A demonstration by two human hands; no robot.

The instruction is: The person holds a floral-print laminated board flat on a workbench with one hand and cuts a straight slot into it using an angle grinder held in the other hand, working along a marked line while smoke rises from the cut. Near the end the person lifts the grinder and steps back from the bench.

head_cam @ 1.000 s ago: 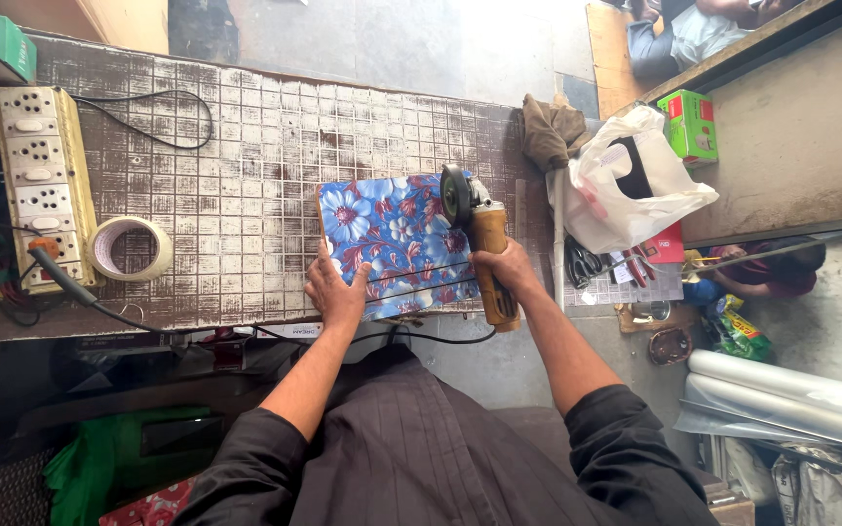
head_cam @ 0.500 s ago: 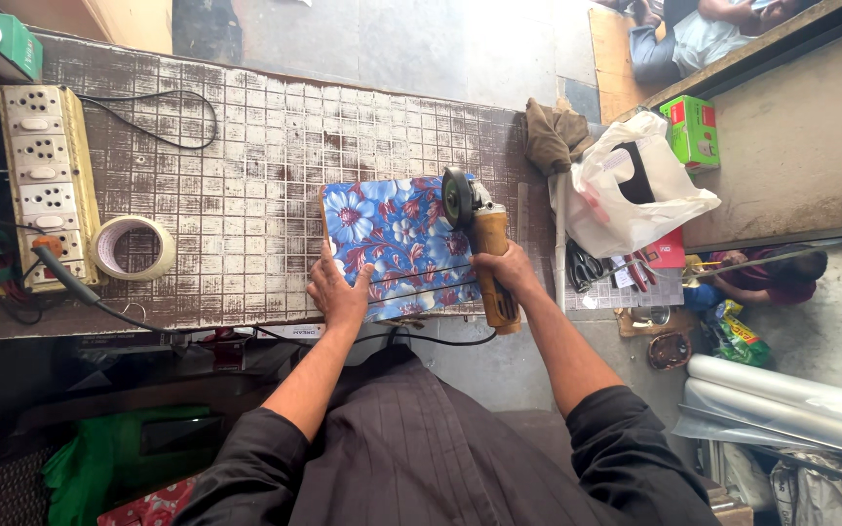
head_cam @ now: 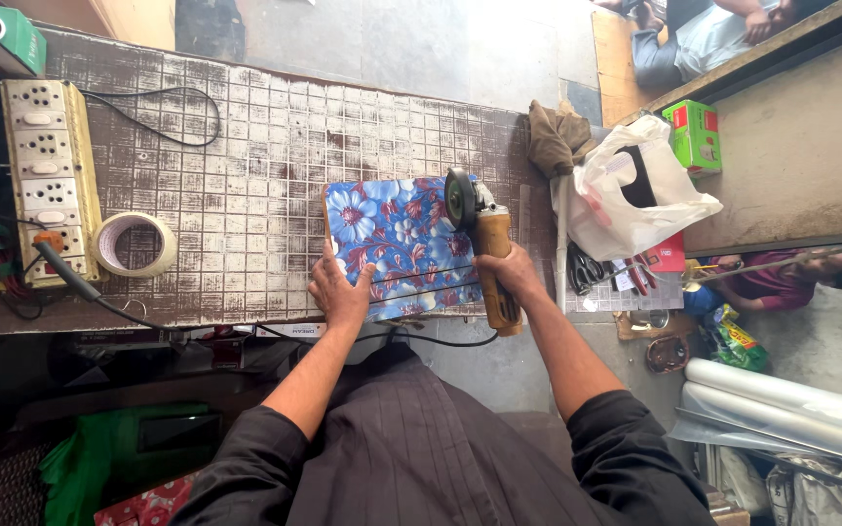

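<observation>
A rectangular panel with a blue and red flower pattern (head_cam: 397, 239) lies flat near the front edge of a tiled workbench (head_cam: 265, 156). My left hand (head_cam: 338, 292) presses flat on the panel's near left corner, fingers spread. My right hand (head_cam: 504, 273) grips the yellow-brown body of an angle grinder (head_cam: 479, 234). The grinder's disc (head_cam: 459, 199) stands at the panel's far right corner. A black cord runs from the grinder along the bench's front edge.
A power strip board (head_cam: 46, 175) with a plugged cable sits at the left, next to a roll of tape (head_cam: 133, 244). A brown rag (head_cam: 553, 136), a white plastic bag (head_cam: 635, 190) and a green box (head_cam: 694, 136) lie right. Other people are at the far right.
The grinder has shifted slightly away from me along the panel's right edge. My left hand has stayed on the panel.
</observation>
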